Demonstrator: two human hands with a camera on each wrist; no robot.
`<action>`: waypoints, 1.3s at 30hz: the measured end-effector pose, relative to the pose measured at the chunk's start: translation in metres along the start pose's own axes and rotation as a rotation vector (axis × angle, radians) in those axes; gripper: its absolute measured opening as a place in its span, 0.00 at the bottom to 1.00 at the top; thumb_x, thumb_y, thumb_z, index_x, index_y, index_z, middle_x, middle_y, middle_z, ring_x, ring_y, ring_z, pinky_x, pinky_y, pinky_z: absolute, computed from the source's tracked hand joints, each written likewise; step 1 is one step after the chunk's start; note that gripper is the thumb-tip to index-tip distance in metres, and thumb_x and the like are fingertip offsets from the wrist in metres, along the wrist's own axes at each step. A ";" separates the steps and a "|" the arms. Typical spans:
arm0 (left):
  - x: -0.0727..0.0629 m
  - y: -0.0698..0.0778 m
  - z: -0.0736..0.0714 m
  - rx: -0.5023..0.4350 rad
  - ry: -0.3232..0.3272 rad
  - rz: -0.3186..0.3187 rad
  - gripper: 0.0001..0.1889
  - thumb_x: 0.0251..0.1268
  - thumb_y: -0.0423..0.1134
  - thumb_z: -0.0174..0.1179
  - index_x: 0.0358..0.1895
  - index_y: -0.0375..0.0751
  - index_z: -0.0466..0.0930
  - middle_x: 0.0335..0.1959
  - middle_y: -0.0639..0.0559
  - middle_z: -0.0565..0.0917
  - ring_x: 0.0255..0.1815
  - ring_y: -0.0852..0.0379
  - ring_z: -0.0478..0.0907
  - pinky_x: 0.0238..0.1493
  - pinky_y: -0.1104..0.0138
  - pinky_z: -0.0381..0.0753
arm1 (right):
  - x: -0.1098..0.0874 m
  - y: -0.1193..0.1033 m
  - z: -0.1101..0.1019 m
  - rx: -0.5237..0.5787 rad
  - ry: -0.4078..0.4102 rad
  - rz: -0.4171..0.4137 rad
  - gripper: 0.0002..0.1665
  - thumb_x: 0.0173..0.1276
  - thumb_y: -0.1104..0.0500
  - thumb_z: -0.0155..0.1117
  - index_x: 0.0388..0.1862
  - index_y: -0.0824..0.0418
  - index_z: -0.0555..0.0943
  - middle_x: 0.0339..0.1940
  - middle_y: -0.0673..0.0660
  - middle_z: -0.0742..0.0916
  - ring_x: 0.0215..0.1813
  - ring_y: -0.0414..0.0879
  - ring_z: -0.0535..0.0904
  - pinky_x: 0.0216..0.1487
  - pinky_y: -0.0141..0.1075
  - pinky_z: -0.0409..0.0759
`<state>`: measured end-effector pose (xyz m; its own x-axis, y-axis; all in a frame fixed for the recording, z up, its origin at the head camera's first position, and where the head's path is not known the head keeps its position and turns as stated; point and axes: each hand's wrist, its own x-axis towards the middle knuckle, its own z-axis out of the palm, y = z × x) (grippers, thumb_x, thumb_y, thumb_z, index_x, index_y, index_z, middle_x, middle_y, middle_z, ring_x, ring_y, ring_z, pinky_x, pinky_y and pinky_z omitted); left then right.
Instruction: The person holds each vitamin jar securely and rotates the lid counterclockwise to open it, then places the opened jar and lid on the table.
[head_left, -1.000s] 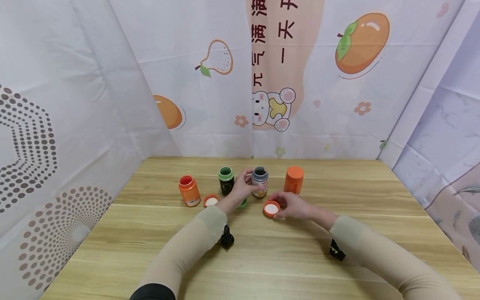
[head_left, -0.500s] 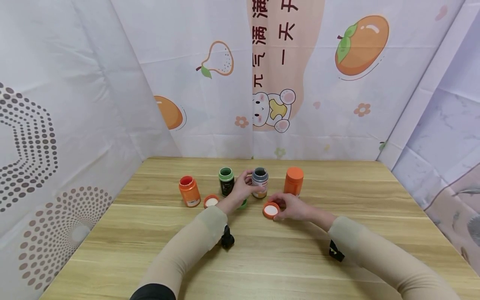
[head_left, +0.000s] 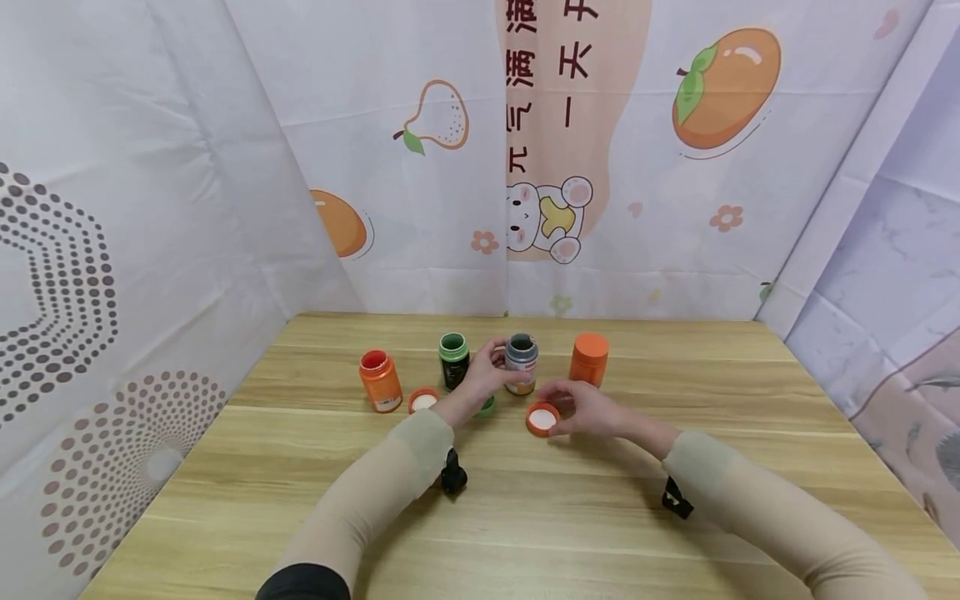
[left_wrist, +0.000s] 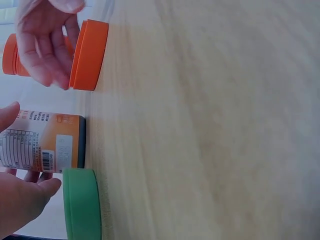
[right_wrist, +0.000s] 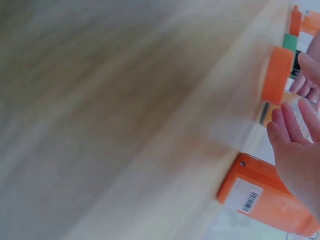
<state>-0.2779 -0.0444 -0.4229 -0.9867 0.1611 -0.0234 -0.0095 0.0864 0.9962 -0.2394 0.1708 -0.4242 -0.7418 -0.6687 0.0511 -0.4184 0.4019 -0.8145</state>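
Observation:
In the head view my left hand (head_left: 480, 383) holds a grey-necked, lidless jar (head_left: 521, 367) upright, thumb on its near side and fingers toward the back. The jar's orange label and barcode show in the left wrist view. My right hand (head_left: 585, 410) is spread beside an orange lid (head_left: 542, 418), which lies on the table with its white inside up. Fingers and thumb stand around the lid's right side, with a gap showing in the right wrist view. A green lid (left_wrist: 82, 204) lies near the left hand, partly hidden by the forearm in the head view.
To the left stand a lidless orange jar (head_left: 381, 382) and a black jar with a green neck (head_left: 453, 362). Another orange lid (head_left: 423, 400) lies before them. A capped orange jar (head_left: 589, 360) stands behind my right hand. A curtain (head_left: 630, 283) backs the wooden table (head_left: 555, 517).
My right hand's fingers and thumb have loosened slightly away from the orange lid. The left hand and the grey-necked jar stay in place.

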 end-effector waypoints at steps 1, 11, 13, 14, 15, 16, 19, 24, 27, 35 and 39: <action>0.000 0.001 0.000 -0.001 0.004 0.001 0.37 0.53 0.24 0.70 0.67 0.35 0.64 0.61 0.37 0.75 0.63 0.44 0.71 0.61 0.55 0.71 | -0.001 -0.002 -0.001 0.002 0.005 -0.006 0.34 0.55 0.66 0.75 0.60 0.74 0.72 0.56 0.67 0.80 0.61 0.62 0.74 0.60 0.52 0.71; -0.017 0.011 -0.003 0.056 -0.002 0.033 0.40 0.52 0.24 0.71 0.70 0.38 0.62 0.68 0.38 0.69 0.71 0.44 0.61 0.68 0.52 0.61 | -0.015 -0.027 -0.015 -0.020 0.042 -0.026 0.32 0.56 0.67 0.75 0.59 0.72 0.74 0.57 0.68 0.79 0.62 0.66 0.71 0.63 0.56 0.66; -0.020 0.013 -0.004 0.082 -0.008 0.043 0.42 0.51 0.24 0.71 0.70 0.39 0.62 0.69 0.39 0.67 0.72 0.43 0.59 0.69 0.51 0.59 | -0.018 -0.030 -0.017 -0.018 0.045 -0.029 0.32 0.55 0.67 0.75 0.59 0.72 0.74 0.56 0.67 0.79 0.62 0.66 0.71 0.64 0.56 0.66; -0.022 0.015 -0.005 0.097 -0.011 0.049 0.42 0.51 0.25 0.72 0.71 0.39 0.62 0.69 0.39 0.66 0.73 0.43 0.58 0.69 0.51 0.57 | -0.021 -0.031 -0.019 -0.024 0.044 -0.031 0.32 0.56 0.67 0.75 0.59 0.71 0.74 0.56 0.66 0.79 0.62 0.65 0.71 0.64 0.56 0.66; -0.024 0.016 -0.006 0.110 -0.014 0.055 0.42 0.51 0.25 0.72 0.71 0.40 0.62 0.70 0.40 0.66 0.73 0.43 0.57 0.69 0.50 0.56 | -0.023 -0.032 -0.020 -0.031 0.042 -0.035 0.32 0.56 0.66 0.75 0.59 0.71 0.74 0.56 0.66 0.79 0.62 0.65 0.72 0.64 0.56 0.65; -0.026 0.018 -0.007 0.122 -0.019 0.061 0.43 0.51 0.26 0.72 0.71 0.41 0.62 0.71 0.40 0.65 0.73 0.44 0.57 0.70 0.50 0.56 | -0.026 -0.033 -0.021 -0.033 0.041 -0.030 0.32 0.56 0.65 0.75 0.59 0.71 0.74 0.56 0.65 0.79 0.62 0.64 0.72 0.64 0.56 0.65; -0.031 0.023 -0.009 0.152 -0.027 0.074 0.43 0.50 0.28 0.73 0.72 0.44 0.62 0.72 0.42 0.63 0.74 0.46 0.56 0.70 0.49 0.55 | -0.034 -0.034 -0.026 -0.020 0.038 -0.022 0.32 0.57 0.63 0.75 0.59 0.70 0.74 0.57 0.64 0.79 0.62 0.64 0.72 0.64 0.57 0.65; -0.040 0.032 -0.012 0.196 -0.028 0.112 0.44 0.51 0.31 0.74 0.72 0.48 0.62 0.73 0.45 0.62 0.74 0.48 0.55 0.70 0.51 0.56 | -0.046 -0.034 -0.036 -0.001 0.062 -0.028 0.28 0.59 0.65 0.73 0.57 0.70 0.75 0.57 0.67 0.79 0.60 0.67 0.72 0.63 0.58 0.66; -0.046 0.037 -0.011 0.208 -0.028 0.170 0.42 0.51 0.30 0.73 0.71 0.46 0.62 0.72 0.45 0.63 0.74 0.48 0.56 0.70 0.51 0.56 | -0.051 -0.033 -0.043 -0.010 0.083 -0.029 0.26 0.60 0.66 0.71 0.56 0.72 0.75 0.55 0.69 0.79 0.59 0.68 0.73 0.61 0.55 0.69; -0.061 0.042 -0.001 0.151 -0.089 0.336 0.38 0.55 0.27 0.70 0.70 0.36 0.62 0.69 0.43 0.67 0.73 0.47 0.58 0.68 0.47 0.58 | -0.061 -0.037 -0.058 -0.066 0.140 -0.049 0.24 0.63 0.63 0.70 0.55 0.71 0.76 0.52 0.64 0.82 0.56 0.62 0.76 0.59 0.50 0.73; -0.063 0.044 0.002 0.122 -0.138 0.363 0.38 0.56 0.27 0.69 0.69 0.36 0.61 0.69 0.42 0.67 0.72 0.47 0.60 0.67 0.47 0.60 | -0.066 -0.042 -0.064 -0.116 0.176 -0.051 0.23 0.62 0.64 0.70 0.55 0.70 0.77 0.51 0.62 0.82 0.55 0.58 0.76 0.57 0.49 0.74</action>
<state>-0.2159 -0.0482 -0.3775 -0.8912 0.3326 0.3086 0.3627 0.1138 0.9249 -0.2068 0.2383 -0.3566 -0.7937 -0.5748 0.1992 -0.5080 0.4461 -0.7368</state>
